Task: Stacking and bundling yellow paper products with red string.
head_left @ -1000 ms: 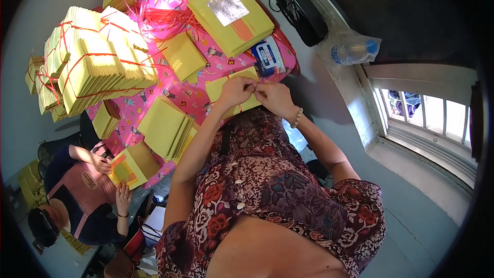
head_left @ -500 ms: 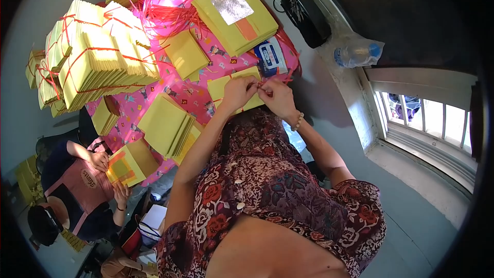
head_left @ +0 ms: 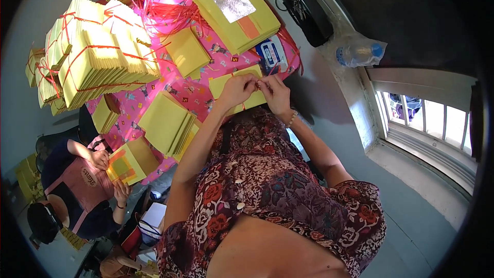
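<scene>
At the table's near edge lies a small stack of yellow paper, with a thin red string showing across it. Over that stack my left hand is closed in a pinch on the string. Close beside it my right hand, a beaded bracelet on its wrist, pinches the string too. The fingertips of both hands nearly meet, and they hide most of what lies between them. Just beyond my right hand is a blue and white packet.
Tied bundles of yellow paper are piled at the left. A large yellow stack and loose red strings lie farther back on the pink tablecloth. Lower left, a co-worker handles yellow paper. A bagged bottle rests on the right-hand ledge.
My right hand has shifted slightly left and turned, its fingers pointing more upward. The loose red ends that stuck out to its right are no longer visible. My left hand has barely moved.
</scene>
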`<control>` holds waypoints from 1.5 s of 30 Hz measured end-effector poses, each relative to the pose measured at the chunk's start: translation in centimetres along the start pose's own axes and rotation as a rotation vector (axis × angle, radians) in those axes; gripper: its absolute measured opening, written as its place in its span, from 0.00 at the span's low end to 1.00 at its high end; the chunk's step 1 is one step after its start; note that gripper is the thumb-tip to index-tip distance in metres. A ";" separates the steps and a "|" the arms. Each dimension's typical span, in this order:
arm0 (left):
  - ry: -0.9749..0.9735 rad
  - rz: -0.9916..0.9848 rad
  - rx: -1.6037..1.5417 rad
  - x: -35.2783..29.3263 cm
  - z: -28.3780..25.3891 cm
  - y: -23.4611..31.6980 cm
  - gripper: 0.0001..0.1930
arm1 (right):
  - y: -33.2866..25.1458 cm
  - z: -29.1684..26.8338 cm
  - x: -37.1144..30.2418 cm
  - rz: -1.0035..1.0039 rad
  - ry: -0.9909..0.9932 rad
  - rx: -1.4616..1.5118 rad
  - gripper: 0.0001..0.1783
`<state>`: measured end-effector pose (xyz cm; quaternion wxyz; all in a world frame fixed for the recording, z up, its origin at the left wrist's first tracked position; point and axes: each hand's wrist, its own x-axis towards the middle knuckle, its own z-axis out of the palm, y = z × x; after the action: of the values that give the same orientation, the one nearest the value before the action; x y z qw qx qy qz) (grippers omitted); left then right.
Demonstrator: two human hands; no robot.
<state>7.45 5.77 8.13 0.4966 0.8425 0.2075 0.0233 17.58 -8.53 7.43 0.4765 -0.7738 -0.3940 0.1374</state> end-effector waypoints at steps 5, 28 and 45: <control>0.002 0.007 -0.143 -0.1 0.0 0.3 0.06 | 0.8 -0.1 -0.3 -0.003 0.014 0.028 0.06; 0.275 0.072 0.485 -4.2 -1.5 1.0 0.05 | 3.2 -3.6 1.2 0.025 -0.119 -0.229 0.08; 0.624 -0.093 0.188 -7.6 -0.5 -0.3 0.18 | 3.4 -3.3 -1.2 -0.008 0.139 -0.098 0.15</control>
<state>0.29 3.52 9.40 0.3298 0.8265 0.3891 0.2382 20.38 -12.36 6.01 0.4647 -0.8024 -0.3693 0.0622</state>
